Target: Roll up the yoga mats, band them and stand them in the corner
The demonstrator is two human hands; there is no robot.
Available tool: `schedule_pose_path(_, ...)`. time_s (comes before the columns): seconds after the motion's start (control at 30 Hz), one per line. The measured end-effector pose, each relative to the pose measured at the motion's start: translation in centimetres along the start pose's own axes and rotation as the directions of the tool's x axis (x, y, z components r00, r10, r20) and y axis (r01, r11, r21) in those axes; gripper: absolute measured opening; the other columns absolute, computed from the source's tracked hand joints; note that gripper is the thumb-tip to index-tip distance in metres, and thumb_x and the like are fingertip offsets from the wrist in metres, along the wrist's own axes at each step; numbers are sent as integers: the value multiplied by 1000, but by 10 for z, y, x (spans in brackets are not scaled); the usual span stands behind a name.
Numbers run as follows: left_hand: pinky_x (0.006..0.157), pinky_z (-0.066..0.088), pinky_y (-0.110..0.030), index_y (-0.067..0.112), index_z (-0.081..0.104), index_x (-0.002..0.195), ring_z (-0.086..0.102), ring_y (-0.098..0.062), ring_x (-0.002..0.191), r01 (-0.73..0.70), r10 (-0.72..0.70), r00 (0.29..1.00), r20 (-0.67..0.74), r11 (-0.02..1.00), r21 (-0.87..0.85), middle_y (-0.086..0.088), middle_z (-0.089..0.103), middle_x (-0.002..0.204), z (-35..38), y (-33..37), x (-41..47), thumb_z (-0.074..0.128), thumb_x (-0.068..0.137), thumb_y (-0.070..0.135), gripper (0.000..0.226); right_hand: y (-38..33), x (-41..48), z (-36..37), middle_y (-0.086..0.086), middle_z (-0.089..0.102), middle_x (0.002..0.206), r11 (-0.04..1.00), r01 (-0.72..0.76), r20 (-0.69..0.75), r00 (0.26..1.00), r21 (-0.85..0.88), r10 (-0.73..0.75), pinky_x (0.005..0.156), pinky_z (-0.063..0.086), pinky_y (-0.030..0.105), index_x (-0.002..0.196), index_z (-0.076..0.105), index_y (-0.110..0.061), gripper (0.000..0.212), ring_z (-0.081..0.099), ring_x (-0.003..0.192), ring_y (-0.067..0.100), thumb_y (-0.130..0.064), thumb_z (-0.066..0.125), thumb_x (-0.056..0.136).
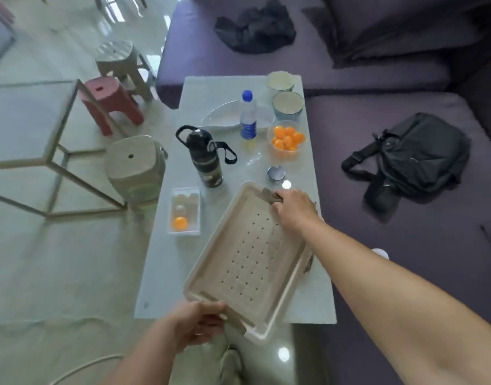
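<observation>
No yoga mat or band shows in the head view. A beige perforated tray (247, 262) lies slanted over the near end of a pale glass table (166, 262). My left hand (199, 323) grips the tray's near rim by its brown handle. My right hand (293, 211) grips the far end at the other brown handle, with the arm stretched across the tray's right side.
On the table stand a black flask (206, 159), a blue-capped bottle (248, 118), a bowl of orange balls (287, 140), two bowls (287, 105), a glass dish (227, 116) and a clear box of balls (184, 211). A purple sofa (405, 245) with a black bag (413, 159) lies right; stools (135, 168) stand left.
</observation>
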State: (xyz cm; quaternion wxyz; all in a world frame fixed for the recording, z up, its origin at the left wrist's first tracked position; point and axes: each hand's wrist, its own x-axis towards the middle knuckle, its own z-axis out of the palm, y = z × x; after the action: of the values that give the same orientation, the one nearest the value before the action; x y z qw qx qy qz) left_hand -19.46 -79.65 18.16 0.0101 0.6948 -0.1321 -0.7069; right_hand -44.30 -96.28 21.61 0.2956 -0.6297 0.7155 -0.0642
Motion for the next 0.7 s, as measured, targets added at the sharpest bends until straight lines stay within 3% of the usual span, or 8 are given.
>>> schedule_pose_path(0.1, 71, 49, -28, 3, 75, 90, 69, -23, 78, -40, 36, 999, -27, 991, -131, -10, 75, 92, -23, -4, 24, 82, 80, 26, 26, -33, 34, 32, 5, 48, 100, 997, 47, 18, 999, -58, -46, 75, 37, 35, 110, 68, -19, 24, 52, 107, 32, -18, 48, 97)
schedule_pose_path(0.2, 97, 52, -37, 2, 75, 101, 75, -22, 80, -66, 66, 998, -8, 973, -223, -11, 77, 95, -31, -3, 47, 78, 84, 26, 30, -55, 65, 55, 8, 57, 107, 990, 77, 31, 997, -122, -74, 76, 39, 36, 110, 66, -22, 23, 55, 108, 33, -19, 47, 98)
schedule_pose_path(0.23, 100, 50, -38, 1, 75, 104, 76, -23, 83, -71, 74, 997, 4, 966, -250, -11, 77, 94, -32, -2, 53, 77, 85, 26, 31, -60, 73, 60, 9, 59, 111, 986, 83, 33, 996, -144, -79, 77, 40, 37, 111, 66, -23, 23, 56, 109, 34, -19, 47, 99)
schedule_pose_path(0.33, 87, 52, -35, 1, 73, 105, 74, -27, 94, -67, 90, 994, 56, 941, -333, -12, 74, 92, -32, 2, 67, 76, 85, 26, 33, -72, 94, 73, 10, 61, 117, 970, 104, 25, 995, -222, -101, 79, 41, 37, 116, 65, -21, 24, 56, 111, 34, -20, 47, 100)
schedule_pose_path(0.43, 73, 51, -31, 7, 78, 81, 52, -29, 96, -46, 105, 987, 123, 909, -413, -17, 58, 97, -33, 4, 75, 86, 63, 31, 31, -78, 107, 82, 12, 59, 117, 946, 114, 34, 994, -303, -108, 80, 38, 37, 118, 64, -20, 24, 55, 114, 35, -20, 47, 101)
schedule_pose_path(0.5, 74, 51, -30, 10, 79, 76, 46, -29, 97, -48, 130, 978, 164, 901, -431, -17, 52, 100, -33, 5, 79, 86, 61, 34, 29, -80, 113, 86, 12, 58, 118, 939, 108, 26, 994, -326, -105, 82, 37, 37, 120, 63, -20, 25, 54, 116, 35, -18, 46, 101)
schedule_pose_path(0.63, 82, 59, -35, -2, 74, 100, 72, -31, 96, -106, 177, 977, 115, 881, -461, -25, 71, 106, -27, 9, 84, 80, 78, 28, 37, -80, 117, 93, 11, 57, 121, 932, 84, -1, 996, -353, -91, 81, 29, 34, 119, 60, -18, 26, 51, 117, 34, -12, 42, 102)
schedule_pose_path(0.7, 80, 57, -34, -3, 72, 102, 75, -29, 92, -110, 170, 982, 85, 874, -473, -25, 73, 104, -23, 9, 84, 75, 86, 26, 33, -79, 117, 96, 10, 57, 121, 929, 96, 16, 995, -358, -97, 80, 28, 34, 119, 58, -17, 25, 51, 116, 34, -10, 42, 101)
